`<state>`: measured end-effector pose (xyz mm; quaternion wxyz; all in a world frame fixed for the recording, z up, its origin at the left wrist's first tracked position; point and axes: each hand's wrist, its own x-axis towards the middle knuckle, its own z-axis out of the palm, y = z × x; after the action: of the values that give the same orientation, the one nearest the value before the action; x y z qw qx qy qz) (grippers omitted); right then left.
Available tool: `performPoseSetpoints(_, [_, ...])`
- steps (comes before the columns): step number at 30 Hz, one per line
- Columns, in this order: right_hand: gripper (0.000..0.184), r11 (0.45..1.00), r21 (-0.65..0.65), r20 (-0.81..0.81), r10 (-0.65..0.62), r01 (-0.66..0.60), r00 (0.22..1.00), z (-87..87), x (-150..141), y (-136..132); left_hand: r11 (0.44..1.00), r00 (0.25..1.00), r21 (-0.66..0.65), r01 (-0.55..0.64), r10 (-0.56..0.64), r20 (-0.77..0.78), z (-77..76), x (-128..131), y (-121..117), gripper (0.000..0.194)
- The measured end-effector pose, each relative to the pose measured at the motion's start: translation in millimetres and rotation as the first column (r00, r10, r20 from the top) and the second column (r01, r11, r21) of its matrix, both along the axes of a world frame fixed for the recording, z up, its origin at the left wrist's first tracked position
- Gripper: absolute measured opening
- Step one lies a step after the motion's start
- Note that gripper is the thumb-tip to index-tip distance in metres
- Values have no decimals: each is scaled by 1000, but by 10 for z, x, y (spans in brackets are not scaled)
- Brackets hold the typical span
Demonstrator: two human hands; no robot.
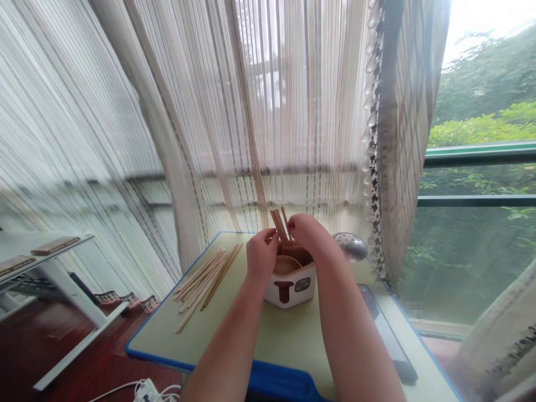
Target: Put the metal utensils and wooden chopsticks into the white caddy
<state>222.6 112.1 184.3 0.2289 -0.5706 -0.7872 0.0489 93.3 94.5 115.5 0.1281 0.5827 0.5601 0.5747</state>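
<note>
A white and brown utensil holder (pixel 292 291) with several compartments stands on the table. Several brown chopsticks (pixel 278 223) rise from its back part, leaning a little to the left. My left hand (pixel 263 252) is at the holder's left side, thumb and fingers closed at the upright chopsticks. At the back right, my right hand (pixel 307 231) pinches a single chopstick (pixel 285 216) that stands slightly apart from the others. The exact fingertip contact is partly hidden. Loose chopsticks (pixel 205 282), pale and darker brown, lie in a spread pile to the left.
A metal slotted ladle (pixel 352 245) is behind my right arm. A dark flat device (pixel 387 335) lies on the right side of the blue-edged table (pixel 167 340). Sheer curtains (pixel 234 139) hang just behind. A white power strip (pixel 147 389) is below.
</note>
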Motion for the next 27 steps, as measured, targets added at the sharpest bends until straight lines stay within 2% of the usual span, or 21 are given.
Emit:
performPoseSetpoints(4, [16, 999, 12, -36, 34, -34, 999, 12, -10, -2, 1000, 1000, -17, 5, -5, 0, -8, 20, 11, 22])
performPoseSetpoints(14, [18, 996, -90, 58, -7, 12, 998, 21, -69, -16, 999, 994, -27, -40, 38, -98, 48, -23, 13, 21])
performPoseSetpoints(17, [21, 996, -84, 37, -26, 29, 999, 54, -51, -55, 997, 992, 34, -70, 73, -106, 76, -56, -70, 22])
performPoseSetpoints(20, [23, 999, 12, -12, -36, 36, 999, 128, -8, -182, 979, 986, 152, -134, 147, -77, 67, -180, -208, 25])
performPoseSetpoints(23, [23, 996, 77, -43, 47, -43, 998, 226, -9, -380, 944, 956, 212, -254, 279, -97, -54, -446, -341, 30])
performPoseSetpoints(27, [23, 967, 80, -56, 248, -244, 967, 275, -193, -582, 901, 857, 139, -412, 435, -277, -402, -937, -503, 28])
